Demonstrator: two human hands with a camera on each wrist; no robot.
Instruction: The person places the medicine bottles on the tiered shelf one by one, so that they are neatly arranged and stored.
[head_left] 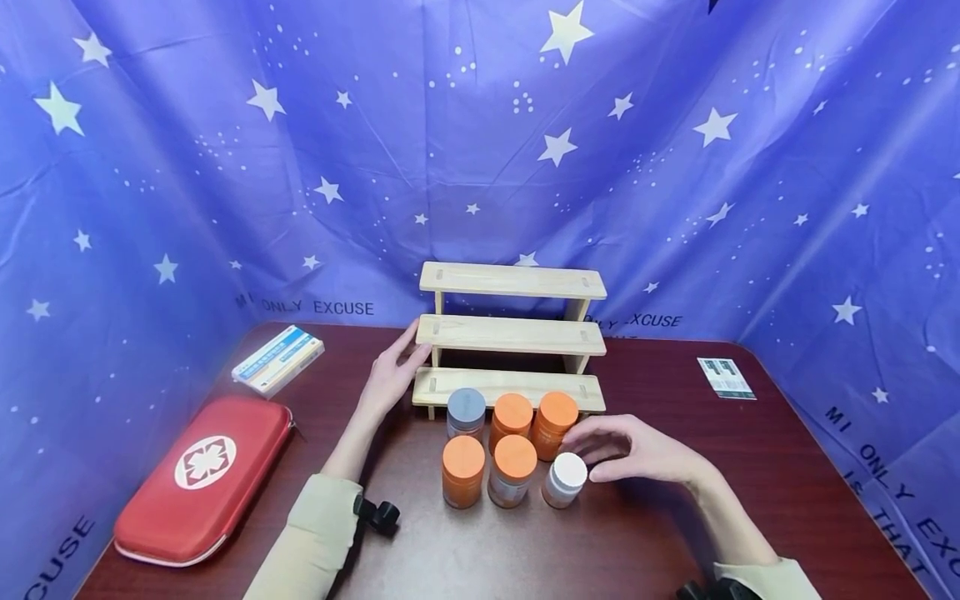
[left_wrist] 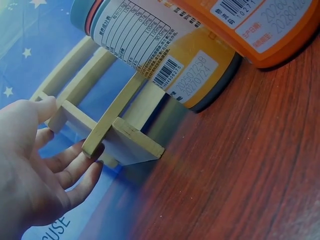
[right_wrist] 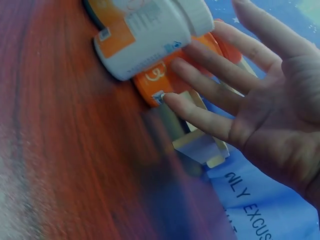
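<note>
A three-tier wooden shelf (head_left: 510,333) stands near the back of the table. At its left end is my left hand (head_left: 392,373), with loosely bent fingers touching the wood; the left wrist view shows this hand (left_wrist: 45,175) along the tier ends. In front of the shelf several bottles stand in two rows: orange-capped ones (head_left: 462,471), a grey-capped one (head_left: 467,410) and a small white bottle (head_left: 564,481). My right hand (head_left: 637,450) is just right of the white bottle and the rear orange bottle (head_left: 556,423). Its fingers are spread around nothing in the right wrist view.
A red zip case (head_left: 206,483) with a white emblem lies at the left. Behind it is a blue-and-white box (head_left: 279,360). A flat printed card (head_left: 726,378) lies at the far right. Blue star-print cloth (head_left: 480,167) hangs round the table's back and sides.
</note>
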